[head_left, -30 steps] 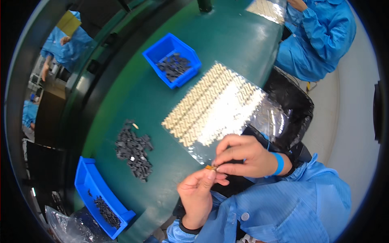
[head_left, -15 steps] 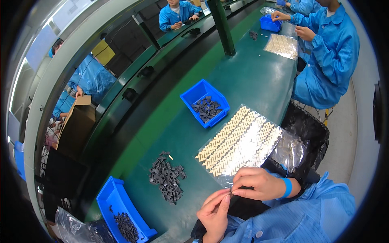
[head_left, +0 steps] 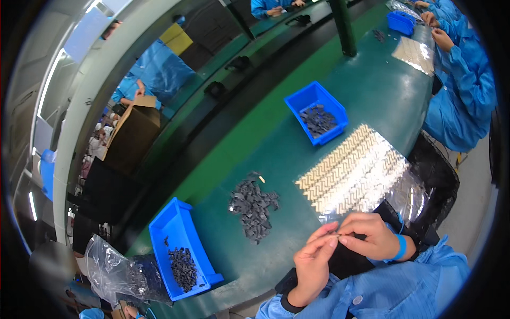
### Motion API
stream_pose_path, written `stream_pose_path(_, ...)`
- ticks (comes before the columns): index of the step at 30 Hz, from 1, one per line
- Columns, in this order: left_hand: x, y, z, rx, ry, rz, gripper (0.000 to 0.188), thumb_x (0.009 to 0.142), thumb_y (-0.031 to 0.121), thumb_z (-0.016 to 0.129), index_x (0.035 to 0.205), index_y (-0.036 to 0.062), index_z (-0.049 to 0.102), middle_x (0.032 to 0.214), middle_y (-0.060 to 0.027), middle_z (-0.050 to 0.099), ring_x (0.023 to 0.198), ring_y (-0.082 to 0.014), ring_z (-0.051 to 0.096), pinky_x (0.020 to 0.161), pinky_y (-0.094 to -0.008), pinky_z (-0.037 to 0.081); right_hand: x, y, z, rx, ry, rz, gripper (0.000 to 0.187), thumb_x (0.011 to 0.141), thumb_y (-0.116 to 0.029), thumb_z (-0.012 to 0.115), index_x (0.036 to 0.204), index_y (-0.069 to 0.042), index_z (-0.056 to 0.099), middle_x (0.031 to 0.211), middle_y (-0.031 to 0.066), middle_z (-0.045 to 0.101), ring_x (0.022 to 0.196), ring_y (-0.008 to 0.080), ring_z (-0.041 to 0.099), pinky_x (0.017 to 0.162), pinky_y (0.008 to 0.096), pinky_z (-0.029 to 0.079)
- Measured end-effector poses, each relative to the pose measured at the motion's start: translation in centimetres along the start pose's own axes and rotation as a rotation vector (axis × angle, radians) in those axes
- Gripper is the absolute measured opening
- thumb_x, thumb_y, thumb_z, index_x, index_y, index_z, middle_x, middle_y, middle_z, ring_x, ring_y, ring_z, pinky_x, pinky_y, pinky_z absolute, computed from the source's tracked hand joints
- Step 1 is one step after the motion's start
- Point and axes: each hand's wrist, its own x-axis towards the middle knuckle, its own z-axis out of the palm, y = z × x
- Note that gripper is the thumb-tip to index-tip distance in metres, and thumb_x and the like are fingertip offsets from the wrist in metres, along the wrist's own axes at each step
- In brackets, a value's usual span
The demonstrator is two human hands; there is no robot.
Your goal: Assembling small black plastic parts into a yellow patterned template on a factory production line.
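My left hand (head_left: 313, 260) and my right hand (head_left: 372, 237) meet fingertip to fingertip above the near table edge. Both are closed in a pinch around something tiny, mostly hidden by the fingers. Just beyond them lies a clear plastic sheet with rows of small cream-coloured pieces (head_left: 350, 173) in a zigzag pattern; glare whitens part of it. To the left, a loose heap of small dark grey plastic parts (head_left: 253, 210) rests on the green table, with one cream piece (head_left: 262, 179) at its far edge.
A blue bin (head_left: 344, 121) with dark parts stands beyond the sheet. Another blue bin (head_left: 198, 242) sits at near left beside a clear plastic bag (head_left: 114, 271). A black-lined container (head_left: 441, 173) is at right. A co-worker's sleeve (head_left: 462, 74) shows far right, near a green post (head_left: 342, 29).
The view has turned left, so the table's contents appear shifted right and up. My hands remain pinched together, with little visible change between them.
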Motion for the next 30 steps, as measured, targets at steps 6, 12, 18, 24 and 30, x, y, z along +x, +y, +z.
stream_pose_path(6,0.3,2.2,0.7,-0.35,-0.017,-0.209,0.012,0.086,0.008,0.054,0.087,-0.0009,0.062,0.118,-0.0157,0.052,0.106,-0.0253,0.052,0.094,-0.0405,0.042,0.5,-0.1,-0.2,-0.036,0.002,-0.085,0.007,0.081,-0.01,0.055,0.08,-0.004,0.058,0.079,0.0081,0.056,0.068,0.025,0.052,0.065,0.034,0.037)
stream_pose_path(12,1.1,2.0,0.6,-0.389,0.011,-0.29,0.013,0.085,0.011,0.055,0.091,0.0005,0.061,0.119,-0.0149,0.053,0.109,-0.0266,0.051,0.097,-0.0435,0.04,-0.3,1.3,-3.5,-0.185,0.142,-0.012,0.004,0.072,-0.005,0.06,0.074,-0.002,0.059,0.067,0.008,0.053,0.059,0.0219,0.053,0.052,0.0312,0.041)
stream_pose_path(18,0.1,2.3,0.3,0.454,0.034,0.409,0.015,0.081,0.008,0.061,0.087,-0.0052,0.062,0.102,-0.0177,0.055,0.094,-0.0284,0.053,0.088,-0.0403,0.04,-5.3,1.0,-15.2,-1.303,0.19,0.335,0.015,0.071,-0.012,0.06,0.062,-0.001,0.054,0.061,0.0131,0.05,0.058,0.032,0.053,0.052,0.0409,0.039)
stream_pose_path(24,0.2,3.1,-1.2,1.308,-0.056,1.132,0.012,0.078,0.009,0.066,0.088,0.0043,0.063,0.089,-0.0108,0.053,0.083,-0.0258,0.052,0.085,-0.0449,0.042,-3.6,1.4,-10.8,-0.657,0.178,0.14,0.008,0.077,-0.009,0.061,0.08,-0.002,0.06,0.074,0.0106,0.057,0.07,0.0262,0.057,0.062,0.0337,0.045)
stream_pose_path(30,0.1,3.8,-1.6,1.516,-0.214,1.375,0.016,0.075,0.006,0.067,0.089,0.0116,0.063,0.086,-0.0036,0.053,0.081,-0.0206,0.052,0.088,-0.0436,0.04,0.9,0.0,-4.0,0.268,-0.298,0.195,0.013,0.086,-0.01,0.059,0.089,0.002,0.061,0.088,0.0079,0.058,0.076,0.0145,0.055,0.067,0.0253,0.044)
